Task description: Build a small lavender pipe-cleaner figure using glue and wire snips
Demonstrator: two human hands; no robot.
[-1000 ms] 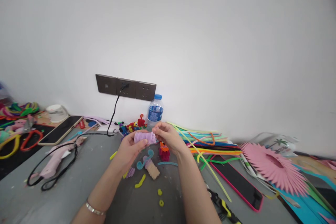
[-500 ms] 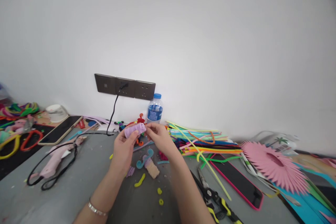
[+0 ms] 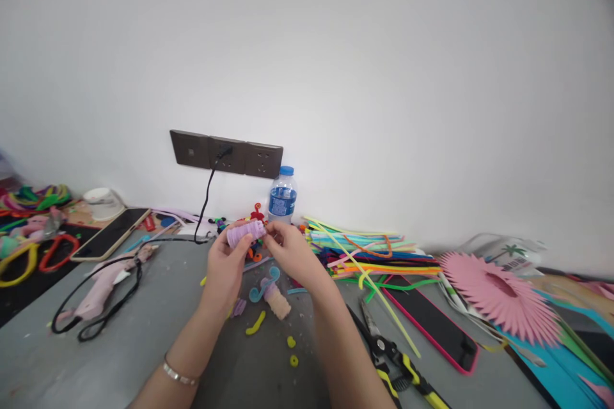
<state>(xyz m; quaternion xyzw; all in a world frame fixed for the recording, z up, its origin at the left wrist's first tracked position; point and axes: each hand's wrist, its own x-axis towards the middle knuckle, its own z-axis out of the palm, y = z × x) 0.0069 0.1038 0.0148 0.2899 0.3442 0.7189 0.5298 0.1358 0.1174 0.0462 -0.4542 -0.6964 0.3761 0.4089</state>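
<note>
A lilac roll of coiled pipe cleaner (image 3: 244,233) is held up above the table between my two hands. My left hand (image 3: 226,262) wraps round its left part, thumb lying along the front. The fingertips of my right hand (image 3: 288,248) pinch together at its right end; whatever is between them is too small to make out. Below the hands lies a beige and lilac pipe-cleaner piece (image 3: 277,302) with a curled light-blue strand (image 3: 263,285) on it. Near it are a bent yellow piece (image 3: 256,323) and small yellow bits (image 3: 292,351).
At left lie a pink glue gun (image 3: 98,291) with a black cord, a phone (image 3: 111,234) and scissors (image 3: 58,252). A water bottle (image 3: 283,195) stands by the wall. Right are pipe cleaners (image 3: 374,252), pliers (image 3: 384,345), a pink-cased phone (image 3: 432,326) and a pink pleated paper disc (image 3: 501,294).
The view has shifted slightly, so the table's things sit a little higher. Both hands keep their hold on the lilac roll, with hardly any movement of the fingers.
</note>
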